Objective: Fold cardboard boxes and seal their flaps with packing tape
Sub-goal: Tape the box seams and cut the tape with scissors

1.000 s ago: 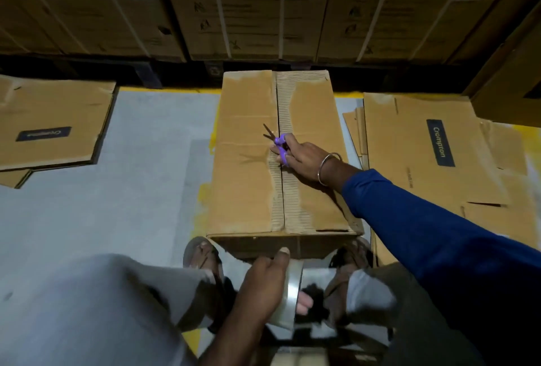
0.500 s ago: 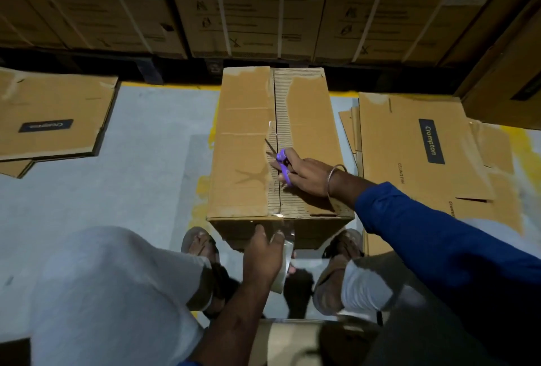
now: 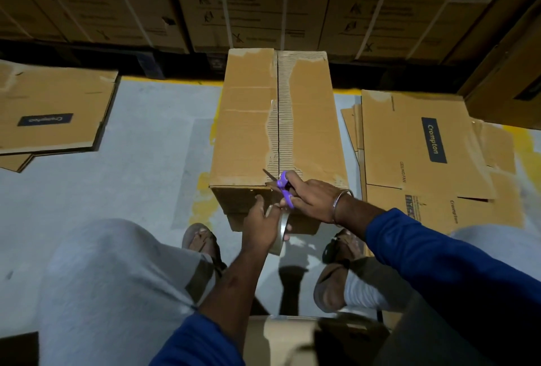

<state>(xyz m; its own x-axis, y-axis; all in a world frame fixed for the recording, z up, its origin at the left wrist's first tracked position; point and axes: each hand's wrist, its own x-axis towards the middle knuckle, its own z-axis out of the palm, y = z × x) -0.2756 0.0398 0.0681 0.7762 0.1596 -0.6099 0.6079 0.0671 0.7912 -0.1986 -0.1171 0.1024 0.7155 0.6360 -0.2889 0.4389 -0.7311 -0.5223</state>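
The right hand (image 3: 314, 198), gripping the scissors (image 3: 282, 187), has moved from the box (image 3: 278, 119) top to its near edge, beside the left hand (image 3: 262, 226) gripping the tape roll (image 3: 279, 232).

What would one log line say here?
left hand: holds clear tape roll | right hand: holds purple-handled scissors | brown cardboard box: closed

Person, head view. Right arm: long blue sleeve (image 3: 456, 266), ending short of the wrist. Thin silver metal bangle (image 3: 341, 204) on the wrist just behind the right grip (image 3: 314, 200). Left arm: blue sleeve (image 3: 199, 342) pushed up, forearm bare behind the left grip (image 3: 262, 226). Legs: light grey trousers (image 3: 117, 292). Feet: brown open sandals (image 3: 202, 241), one beneath each grip.
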